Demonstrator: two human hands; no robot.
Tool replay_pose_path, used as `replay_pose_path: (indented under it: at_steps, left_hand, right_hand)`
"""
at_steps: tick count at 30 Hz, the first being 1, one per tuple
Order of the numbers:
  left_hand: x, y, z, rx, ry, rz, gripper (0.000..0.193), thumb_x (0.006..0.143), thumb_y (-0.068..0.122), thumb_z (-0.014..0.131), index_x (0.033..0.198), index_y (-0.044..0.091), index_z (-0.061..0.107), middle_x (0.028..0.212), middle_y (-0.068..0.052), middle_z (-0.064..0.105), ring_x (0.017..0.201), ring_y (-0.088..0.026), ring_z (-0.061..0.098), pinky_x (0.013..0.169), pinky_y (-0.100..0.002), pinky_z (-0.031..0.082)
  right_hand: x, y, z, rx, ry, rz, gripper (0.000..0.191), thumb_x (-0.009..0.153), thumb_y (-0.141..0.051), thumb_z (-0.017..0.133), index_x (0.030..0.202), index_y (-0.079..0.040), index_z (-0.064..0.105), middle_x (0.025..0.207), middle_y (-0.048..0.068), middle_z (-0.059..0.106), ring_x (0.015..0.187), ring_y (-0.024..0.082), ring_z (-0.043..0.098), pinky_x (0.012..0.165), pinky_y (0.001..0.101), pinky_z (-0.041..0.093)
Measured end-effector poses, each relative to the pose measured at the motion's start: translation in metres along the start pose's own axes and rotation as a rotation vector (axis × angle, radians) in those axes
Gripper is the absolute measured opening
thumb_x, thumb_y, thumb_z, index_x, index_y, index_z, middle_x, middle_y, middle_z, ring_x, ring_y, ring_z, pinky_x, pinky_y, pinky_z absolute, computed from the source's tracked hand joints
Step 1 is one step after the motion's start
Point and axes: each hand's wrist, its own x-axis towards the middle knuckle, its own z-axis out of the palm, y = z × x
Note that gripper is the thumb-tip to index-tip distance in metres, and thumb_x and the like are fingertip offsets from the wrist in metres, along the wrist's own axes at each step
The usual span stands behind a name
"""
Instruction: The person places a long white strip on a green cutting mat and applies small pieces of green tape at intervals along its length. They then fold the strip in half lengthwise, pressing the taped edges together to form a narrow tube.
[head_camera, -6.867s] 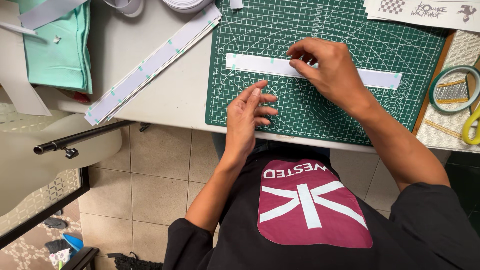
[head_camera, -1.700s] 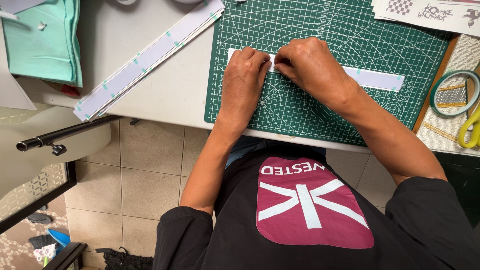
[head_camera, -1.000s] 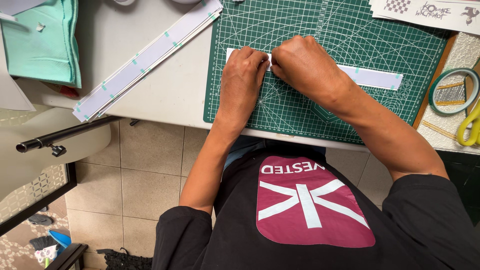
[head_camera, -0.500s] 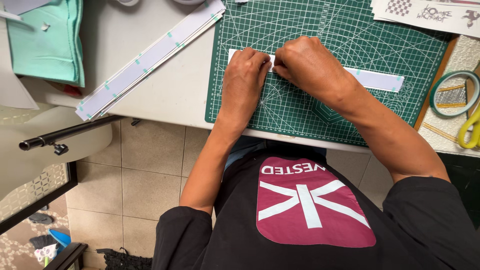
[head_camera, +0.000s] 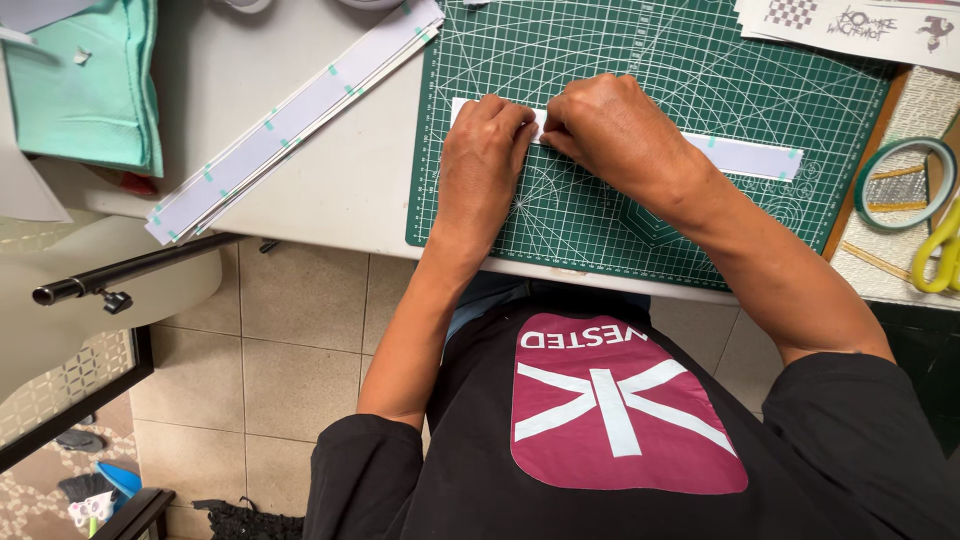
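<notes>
A long white paper strip (head_camera: 745, 156) with small green tape marks lies across the green cutting mat (head_camera: 700, 60). My left hand (head_camera: 483, 150) presses down on the strip's left end with its fingers bent. Just right of it, my right hand (head_camera: 600, 128) pinches the strip with its fingertips. The two hands nearly touch, and they hide the strip's middle part.
A stack of similar long white strips (head_camera: 290, 115) lies diagonally on the white table, left of the mat. Mint-green fabric (head_camera: 90, 85) sits far left. At right are a green tape ring (head_camera: 900, 185), yellow scissor handles (head_camera: 940, 255) and printed sheets (head_camera: 850, 22). Tiled floor lies below the table edge.
At first my left hand rested on the mat below the strip. It has since moved up onto the strip's left end beside my right hand. Both have hardly moved in the last second.
</notes>
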Motion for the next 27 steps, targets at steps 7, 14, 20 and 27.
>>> replay_pose_path:
  at_steps: [7,14,20,27]
  left_hand:
    - [0.0005,0.0019,-0.0003,0.009,0.001,-0.004,0.006,0.092,0.008,0.073,0.096,0.004,0.075,0.094,-0.006,0.069,0.089,-0.024,0.064,0.08,-0.038,0.055]
    - [0.0,0.0007,0.0,-0.004,-0.017,-0.024,0.007,0.094,0.009,0.073,0.098,0.003,0.075,0.094,-0.006,0.069,0.089,-0.021,0.064,0.08,-0.037,0.055]
    - [0.0002,0.0001,0.0003,0.007,-0.003,-0.008,0.006,0.093,0.009,0.073,0.096,0.004,0.074,0.094,-0.007,0.068,0.089,-0.023,0.064,0.081,-0.037,0.054]
    - [0.0008,0.0004,0.0,0.003,-0.002,0.001,0.006,0.093,0.008,0.073,0.097,0.003,0.074,0.093,-0.007,0.068,0.089,-0.024,0.064,0.081,-0.038,0.054]
  right_hand:
    - [0.0012,-0.0001,0.0042,-0.026,-0.025,0.044,0.015,0.091,-0.012,0.079,0.087,0.002,0.075,0.078,0.015,0.073,0.069,0.026,0.074,0.062,0.0355,0.061]
    - [-0.0004,-0.0002,0.0037,-0.006,-0.041,0.063,0.013,0.091,-0.011,0.079,0.087,0.002,0.075,0.078,0.014,0.073,0.069,0.025,0.074,0.061,0.0344,0.061]
    - [0.0024,0.0001,0.0018,0.021,-0.051,0.072,0.014,0.089,-0.012,0.08,0.088,0.002,0.075,0.077,0.016,0.072,0.068,0.027,0.073,0.062,0.0367,0.06]
    - [0.0009,0.0001,0.0021,0.014,-0.042,0.056,0.015,0.091,-0.011,0.079,0.086,0.002,0.074,0.077,0.016,0.072,0.07,0.028,0.073,0.065,0.0376,0.06]
